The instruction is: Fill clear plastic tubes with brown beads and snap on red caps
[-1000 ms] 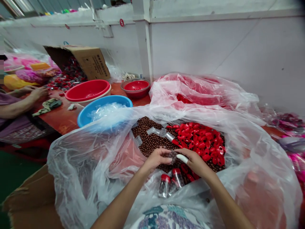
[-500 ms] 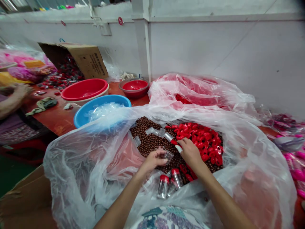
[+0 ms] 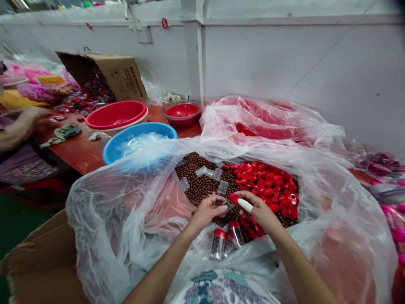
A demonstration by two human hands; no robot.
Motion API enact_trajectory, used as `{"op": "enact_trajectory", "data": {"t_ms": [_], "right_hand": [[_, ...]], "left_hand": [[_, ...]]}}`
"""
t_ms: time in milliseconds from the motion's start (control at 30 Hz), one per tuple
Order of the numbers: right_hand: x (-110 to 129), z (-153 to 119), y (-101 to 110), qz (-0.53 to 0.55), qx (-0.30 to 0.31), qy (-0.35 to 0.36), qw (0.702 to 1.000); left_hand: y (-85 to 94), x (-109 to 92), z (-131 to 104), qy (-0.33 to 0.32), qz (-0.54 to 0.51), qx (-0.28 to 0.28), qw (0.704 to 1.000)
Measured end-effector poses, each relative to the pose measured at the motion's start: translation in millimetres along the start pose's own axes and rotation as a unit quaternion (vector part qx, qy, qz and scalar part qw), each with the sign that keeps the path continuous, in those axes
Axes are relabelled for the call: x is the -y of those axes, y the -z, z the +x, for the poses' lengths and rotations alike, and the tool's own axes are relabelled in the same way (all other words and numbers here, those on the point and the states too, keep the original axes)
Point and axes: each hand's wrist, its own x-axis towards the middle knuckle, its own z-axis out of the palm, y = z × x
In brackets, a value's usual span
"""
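My left hand point(image 3: 210, 210) pinches a small clear plastic container point(image 3: 227, 205) over a bed of brown beads point(image 3: 195, 171). Close on its right, my right hand point(image 3: 253, 205), with a white cover on one finger, holds a red cap point(image 3: 233, 198) at the container's end. Red caps point(image 3: 262, 181) lie heaped on the beads to the right. Several empty clear containers, one of them here point(image 3: 222, 187), rest on the beads beyond my hands. Nearer to me stand filled containers with red caps point(image 3: 218, 244).
Clear plastic sheeting point(image 3: 107, 211) surrounds the beads. Behind are a blue basin point(image 3: 109, 147) of clear containers, a red basin point(image 3: 115, 115), a smaller red bowl point(image 3: 182, 110) and a tipped carton point(image 3: 126, 78). Another person's arm point(image 3: 20, 126) is at the left.
My hands have come together, and my right hand now holds a red cap near the left hand's container. A clear container now lies on the beads where my right hand was reaching.
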Motion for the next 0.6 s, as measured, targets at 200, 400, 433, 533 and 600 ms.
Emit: {"op": "enact_trajectory", "data": {"t_ms": [200,400,433,533,600], "right_hand": [[-6.5,-10.8,-1.7,-0.012,-0.018,-0.034,0.999],[-4.0,-16.1,-1.1,-0.09,-0.012,-0.001,0.996],[-2.2,-17.1,-0.9,-0.119,-0.011,0.026,0.992],[0.6,-19.5,-2.5,-0.209,-0.019,0.13,0.969],[-1.0,-20.0,-4.8,-0.244,-0.038,0.173,0.953]], "left_hand": [[-6.3,5.7,0.0,-0.02,0.032,0.036,0.999],[-6.9,5.7,-4.5,-0.07,0.112,0.056,0.99],[-7.4,4.8,-5.8,-0.084,0.131,0.055,0.986],[-9.3,2.2,-9.0,-0.104,0.157,0.033,0.982],[-10.4,1.7,-10.4,-0.102,0.162,0.022,0.981]]}}
